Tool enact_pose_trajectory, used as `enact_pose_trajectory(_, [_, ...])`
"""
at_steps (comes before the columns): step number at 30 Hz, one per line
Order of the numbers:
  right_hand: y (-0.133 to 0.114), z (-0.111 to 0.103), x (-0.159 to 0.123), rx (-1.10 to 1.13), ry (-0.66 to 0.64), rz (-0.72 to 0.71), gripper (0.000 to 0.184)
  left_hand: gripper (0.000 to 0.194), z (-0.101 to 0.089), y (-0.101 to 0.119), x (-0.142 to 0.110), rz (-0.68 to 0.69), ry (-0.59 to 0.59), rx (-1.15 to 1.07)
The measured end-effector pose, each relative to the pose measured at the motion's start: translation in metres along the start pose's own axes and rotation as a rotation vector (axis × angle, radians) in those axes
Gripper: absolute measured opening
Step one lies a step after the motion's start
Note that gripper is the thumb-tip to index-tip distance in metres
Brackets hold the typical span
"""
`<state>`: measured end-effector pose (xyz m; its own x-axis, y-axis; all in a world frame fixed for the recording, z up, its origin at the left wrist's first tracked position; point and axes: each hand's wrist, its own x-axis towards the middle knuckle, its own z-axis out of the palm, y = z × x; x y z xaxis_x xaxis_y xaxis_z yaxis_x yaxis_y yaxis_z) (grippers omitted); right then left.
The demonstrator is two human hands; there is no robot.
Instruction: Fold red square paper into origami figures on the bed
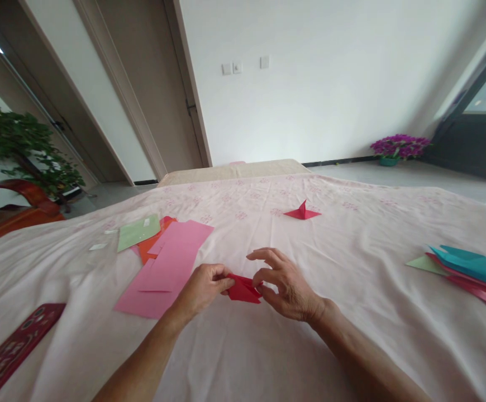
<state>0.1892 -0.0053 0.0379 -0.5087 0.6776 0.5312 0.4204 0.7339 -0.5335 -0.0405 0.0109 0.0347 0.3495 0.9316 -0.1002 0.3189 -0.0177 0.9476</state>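
A small folded piece of red paper [243, 290] is between my two hands, just above the pink cloth. My left hand [206, 287] pinches its left end between thumb and fingers. At the right end, the thumb and a finger of my right hand [284, 285] close on the paper's edge, while the other fingers are raised and curved. Farther off stands another folded red paper shape [303, 211] with one point sticking up. To the left of my left hand lie pink paper sheets [176, 251], partly over an orange piece [146, 248].
A light green packet [139, 231] lies behind the pink sheets. Folded blue paper [471, 265] rests on red and green pieces at the right. A red phone-like case [17, 352] is at the near left. The patterned cloth [352, 234] covers the table; a wall stands beyond.
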Motion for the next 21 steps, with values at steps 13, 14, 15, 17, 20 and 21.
enact_pose_trajectory(13, [-0.004, 0.028, 0.005, 0.532, 0.322, 0.354, 0.063, 0.028, 0.033, 0.008, -0.010, 0.156, 0.344, -0.301])
enact_pose_trajectory(14, [-0.006, 0.029, 0.006, 0.531, 0.347, 0.386, 0.052, 0.028, 0.037, 0.007, -0.011, 0.159, 0.344, -0.318])
enact_pose_trajectory(15, [-0.008, 0.029, 0.007, 0.538, 0.370, 0.410, 0.041, 0.028, 0.040, 0.006, -0.012, 0.162, 0.345, -0.334])
enact_pose_trajectory(17, [-0.011, 0.029, 0.008, 0.566, 0.402, 0.425, 0.025, 0.028, 0.045, 0.006, -0.014, 0.162, 0.345, -0.359])
enact_pose_trajectory(20, [-0.012, 0.027, 0.008, 0.600, 0.425, 0.408, 0.019, 0.028, 0.050, 0.006, -0.016, 0.152, 0.332, -0.380])
enact_pose_trajectory(21, [-0.012, 0.027, 0.008, 0.608, 0.432, 0.406, 0.018, 0.028, 0.051, 0.007, -0.016, 0.146, 0.322, -0.387])
